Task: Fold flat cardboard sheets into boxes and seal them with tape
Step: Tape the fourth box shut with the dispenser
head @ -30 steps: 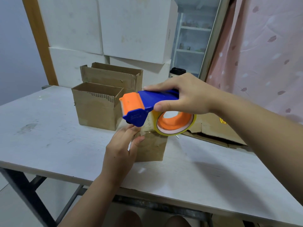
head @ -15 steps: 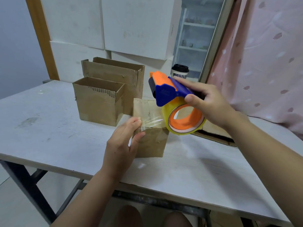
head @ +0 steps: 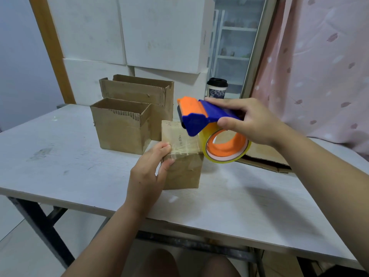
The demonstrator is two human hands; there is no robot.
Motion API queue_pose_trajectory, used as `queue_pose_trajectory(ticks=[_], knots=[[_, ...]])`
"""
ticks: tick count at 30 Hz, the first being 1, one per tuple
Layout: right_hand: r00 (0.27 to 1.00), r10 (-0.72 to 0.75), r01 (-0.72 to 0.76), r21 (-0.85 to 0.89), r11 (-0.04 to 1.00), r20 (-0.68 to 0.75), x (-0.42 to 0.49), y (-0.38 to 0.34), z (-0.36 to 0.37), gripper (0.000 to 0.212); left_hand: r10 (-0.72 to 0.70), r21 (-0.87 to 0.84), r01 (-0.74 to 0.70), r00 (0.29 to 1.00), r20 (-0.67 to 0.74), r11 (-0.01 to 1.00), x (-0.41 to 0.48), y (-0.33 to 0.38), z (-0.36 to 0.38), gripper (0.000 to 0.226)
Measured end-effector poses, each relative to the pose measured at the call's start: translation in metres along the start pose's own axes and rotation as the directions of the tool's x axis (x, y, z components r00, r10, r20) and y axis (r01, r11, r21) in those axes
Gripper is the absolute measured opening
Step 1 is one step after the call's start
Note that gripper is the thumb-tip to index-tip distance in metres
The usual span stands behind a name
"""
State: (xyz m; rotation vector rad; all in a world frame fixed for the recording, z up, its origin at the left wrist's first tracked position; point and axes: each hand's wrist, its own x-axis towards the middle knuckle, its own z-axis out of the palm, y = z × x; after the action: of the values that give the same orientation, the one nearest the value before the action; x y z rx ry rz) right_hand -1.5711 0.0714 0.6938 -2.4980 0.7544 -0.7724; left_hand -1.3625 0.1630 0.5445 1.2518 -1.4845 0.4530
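Left hand grips the near corner of a small closed cardboard box, fingers curled over its taped top edge, thumb on its front; right hand, up and to the right of it, is wrapped round a blue-and-orange tape dispenser above the box; clear tape stretches from dispenser to left fingertips.

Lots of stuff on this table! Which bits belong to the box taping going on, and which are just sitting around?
Part of the job:
- small box, held at its corner by the left hand
- tape dispenser, gripped by the right hand
- front open box and back open box
- flat cardboard

Just lying about:
- lidded cup
- white blocks
- pink curtain
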Motion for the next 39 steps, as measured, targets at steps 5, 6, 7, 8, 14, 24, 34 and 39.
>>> queue_pose_trajectory(ticks=[5,6,7,8,14,24,34,39], knots=[[1.000,0.003,-0.003,0.036,0.999,0.008,-0.006,0.006,0.000,0.058,0.008,-0.014,-0.008,1.000,-0.002,1.000,0.000,-0.001,0.001,0.031],[1.000,0.004,-0.004,0.042,0.999,0.005,-0.006,0.006,0.000,0.056,0.018,-0.014,-0.018,1.000,-0.004,1.000,0.000,-0.001,0.001,0.030],[1.000,0.006,-0.006,0.039,0.999,0.001,-0.006,0.007,0.001,0.055,0.023,-0.012,-0.023,1.000,-0.005,1.000,-0.001,-0.001,0.001,0.029],[1.000,0.004,-0.004,0.023,1.000,0.003,-0.007,0.009,0.002,0.053,0.023,-0.007,-0.023,1.000,-0.006,1.000,-0.001,-0.002,0.001,0.028],[0.997,0.068,-0.062,0.113,0.992,-0.048,-0.022,0.031,0.013,0.050,-0.005,-0.016,0.005,1.000,0.004,1.000,0.001,-0.002,0.001,0.028],[0.985,0.042,0.006,0.273,0.962,-0.167,-0.031,0.046,0.042,0.072,-0.004,-0.031,0.005,0.999,0.033,0.999,-0.001,-0.004,0.001,0.027],[0.981,0.120,-0.042,0.429,0.902,-0.156,-0.037,0.049,0.053,0.076,-0.013,0.184,-0.043,0.957,0.291,0.982,0.013,0.015,-0.013,0.051],[0.979,0.147,-0.088,0.359,0.929,-0.139,-0.036,0.045,0.048,0.048,0.134,0.389,-0.253,0.942,0.308,0.886,0.028,0.032,-0.015,0.048]])
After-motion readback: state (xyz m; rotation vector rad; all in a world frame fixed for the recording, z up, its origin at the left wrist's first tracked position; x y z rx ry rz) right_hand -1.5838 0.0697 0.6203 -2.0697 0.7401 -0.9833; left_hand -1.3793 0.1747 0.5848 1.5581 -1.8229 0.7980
